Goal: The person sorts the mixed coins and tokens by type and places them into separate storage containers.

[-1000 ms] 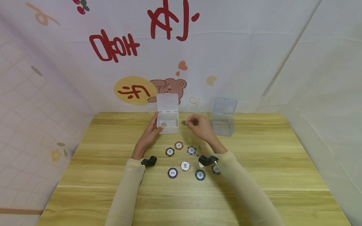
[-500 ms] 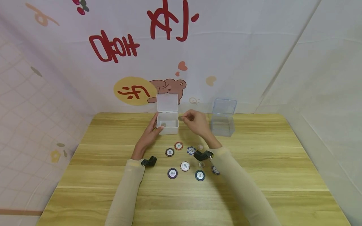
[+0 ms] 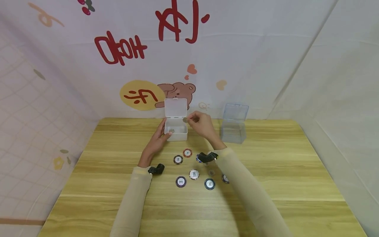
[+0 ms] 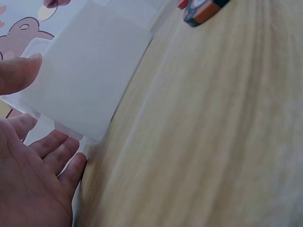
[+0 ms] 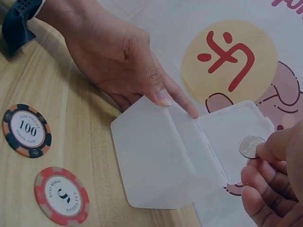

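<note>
A white plastic box (image 3: 178,137) stands on the table with its lid (image 3: 176,107) raised. My left hand (image 3: 156,141) holds the box by its left side, the thumb over the front rim and the fingers along the wall. At least one coin (image 3: 171,130) lies inside, near that thumb. My right hand (image 3: 203,125) pinches a silver coin (image 5: 249,147) between thumb and fingers, above the box's right rear edge. In the right wrist view the coin appears in front of the lid. The box's inside is hidden in both wrist views.
A clear bluish box (image 3: 234,131), lid up, stands to the right. Several poker chips lie in front, among them a red chip (image 3: 187,152), a white chip (image 3: 194,174) and a purple chip (image 3: 181,181). A coin (image 3: 211,172) lies near the right sleeve. Behind hangs a printed cloth (image 3: 251,65).
My right hand has moved left and up with the coin, from beside the white box to over its right rear edge. My left hand has stayed on the box.
</note>
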{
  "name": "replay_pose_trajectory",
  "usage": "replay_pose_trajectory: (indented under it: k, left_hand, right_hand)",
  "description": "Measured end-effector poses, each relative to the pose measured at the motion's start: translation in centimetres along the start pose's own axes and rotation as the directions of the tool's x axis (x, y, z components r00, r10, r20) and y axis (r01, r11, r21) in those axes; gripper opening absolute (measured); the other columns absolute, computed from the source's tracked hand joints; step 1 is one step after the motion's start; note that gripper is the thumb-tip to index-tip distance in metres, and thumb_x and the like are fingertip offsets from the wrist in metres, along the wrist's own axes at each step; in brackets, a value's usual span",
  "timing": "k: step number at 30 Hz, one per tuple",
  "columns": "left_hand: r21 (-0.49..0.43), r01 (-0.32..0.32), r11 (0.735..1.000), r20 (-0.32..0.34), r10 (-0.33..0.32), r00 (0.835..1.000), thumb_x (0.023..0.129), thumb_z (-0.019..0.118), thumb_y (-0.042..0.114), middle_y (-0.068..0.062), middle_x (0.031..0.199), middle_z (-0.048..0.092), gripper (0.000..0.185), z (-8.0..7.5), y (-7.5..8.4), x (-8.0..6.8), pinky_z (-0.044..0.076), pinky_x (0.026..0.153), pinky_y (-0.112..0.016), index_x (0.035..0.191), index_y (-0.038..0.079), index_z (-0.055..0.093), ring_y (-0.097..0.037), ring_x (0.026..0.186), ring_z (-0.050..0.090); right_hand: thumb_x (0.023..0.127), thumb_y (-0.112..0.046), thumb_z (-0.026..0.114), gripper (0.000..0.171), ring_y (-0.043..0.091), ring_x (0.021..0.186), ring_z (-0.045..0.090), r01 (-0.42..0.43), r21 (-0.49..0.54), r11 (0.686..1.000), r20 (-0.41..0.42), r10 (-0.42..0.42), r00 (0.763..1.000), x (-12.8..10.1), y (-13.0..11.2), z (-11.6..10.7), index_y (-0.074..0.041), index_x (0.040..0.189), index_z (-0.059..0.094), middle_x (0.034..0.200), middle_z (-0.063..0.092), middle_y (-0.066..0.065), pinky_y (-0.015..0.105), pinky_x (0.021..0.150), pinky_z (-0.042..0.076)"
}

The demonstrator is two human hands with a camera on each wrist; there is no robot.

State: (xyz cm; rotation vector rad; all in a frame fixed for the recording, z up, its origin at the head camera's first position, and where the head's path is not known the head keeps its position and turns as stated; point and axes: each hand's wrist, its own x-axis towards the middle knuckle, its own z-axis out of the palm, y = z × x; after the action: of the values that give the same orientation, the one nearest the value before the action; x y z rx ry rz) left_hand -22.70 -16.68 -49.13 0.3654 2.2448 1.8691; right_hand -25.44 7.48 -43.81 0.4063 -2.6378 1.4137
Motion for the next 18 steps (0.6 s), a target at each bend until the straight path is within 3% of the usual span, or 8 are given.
replay_pose_trajectory:
  k: [5,13,18]
  left_hand:
    - [-0.001,0.01,1.0,0.005,-0.01,1.0,0.106,0.055,0.011,-0.021,0.172,0.011,0.078,0.1,1.5,-0.7,0.021,0.124,-0.058,0.166,0.008,0.005,-0.044,0.156,0.02]
    - [-0.006,0.014,1.0,0.002,-0.014,1.0,0.106,0.055,0.011,-0.019,0.172,0.012,0.079,0.2,1.7,-0.8,0.022,0.124,-0.058,0.166,0.009,0.004,-0.043,0.156,0.02]
    - [0.0,0.015,1.0,0.006,-0.015,1.0,0.106,0.054,0.011,-0.02,0.171,0.013,0.078,0.1,1.7,-0.8,0.024,0.122,-0.059,0.166,0.009,0.004,-0.045,0.155,0.022]
  right_hand:
    - [0.097,-0.017,0.068,0.01,0.017,0.076,0.066,0.0,-0.001,1.0,0.007,0.0,1.0,0.5,0.0,0.3,-0.009,0.097,0.074,0.087,0.075,0.008,0.024,0.065,0.048]
    - [0.097,-0.017,0.069,0.01,0.017,0.073,0.064,-0.008,0.012,1.0,0.021,0.008,1.0,0.9,0.5,0.7,-0.009,0.096,0.074,0.086,0.075,0.009,0.024,0.063,0.046]
    - [0.098,-0.02,0.069,0.012,0.02,0.081,0.069,-0.013,0.006,1.0,0.035,0.013,0.999,1.0,0.6,0.9,-0.008,0.1,0.074,0.093,0.076,0.009,0.026,0.07,0.052]
